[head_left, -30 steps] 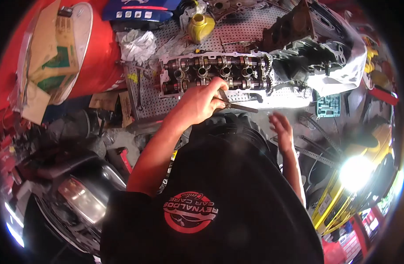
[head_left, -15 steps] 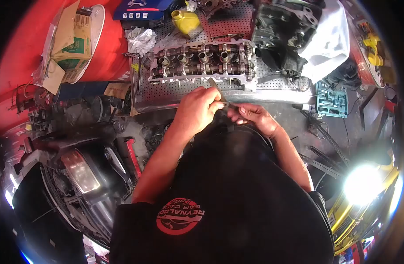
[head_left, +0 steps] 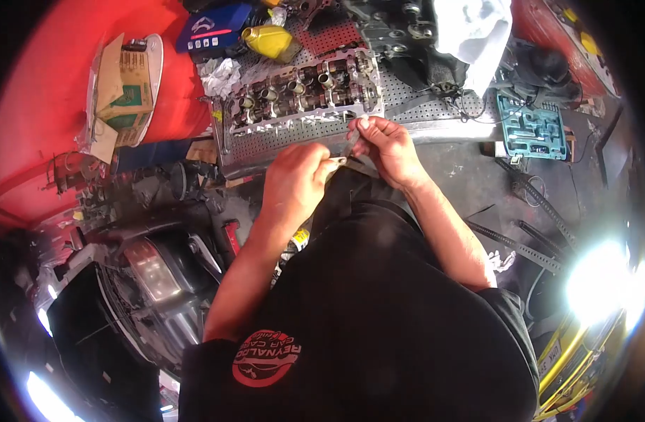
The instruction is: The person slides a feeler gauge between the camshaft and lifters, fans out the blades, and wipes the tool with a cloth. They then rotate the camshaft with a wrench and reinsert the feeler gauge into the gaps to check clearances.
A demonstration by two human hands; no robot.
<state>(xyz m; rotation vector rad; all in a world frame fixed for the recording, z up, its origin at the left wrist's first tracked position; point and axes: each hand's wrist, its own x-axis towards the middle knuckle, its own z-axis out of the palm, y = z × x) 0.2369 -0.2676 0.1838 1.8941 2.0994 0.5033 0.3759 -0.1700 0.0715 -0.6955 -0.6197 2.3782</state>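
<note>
Hands meet just in front of your chest, at the near edge of the desk (head_left: pixel 294 141). Your left hand (head_left: pixel 294 179) pinches the lower end of a flat metal tool (head_left: pixel 350 146) w/ thumb and fingertips. Your right hand (head_left: pixel 387 144) is curled round its upper end, fingers closed over it. So the tool sits between both hands, held clear of the desk and tilted up toward the cylinder head (head_left: pixel 301 91). It's too small to tell the exact type; prob. a thin blade or a slim wrench.

Handling, my read: light, steel, stiff lengthwise, but a thin strip like that flexes across the flat. Likely oily in this shop, so slippery. Grip on the flat faces, not the edges, close to the end you're working; a pinch is enough, no need to squeeze hard.

Further out, the cylinder head lies lengthwise on the perforated desk, cam side up. Heavy, leave it put. Beyond it a yellow bottle (head_left: pixel 266 40) lies tipped over. A white rag (head_left: pixel 477 24) is far right, and an open socket set case (head_left: pixel 532 128) sits on the floor to your right.
</note>
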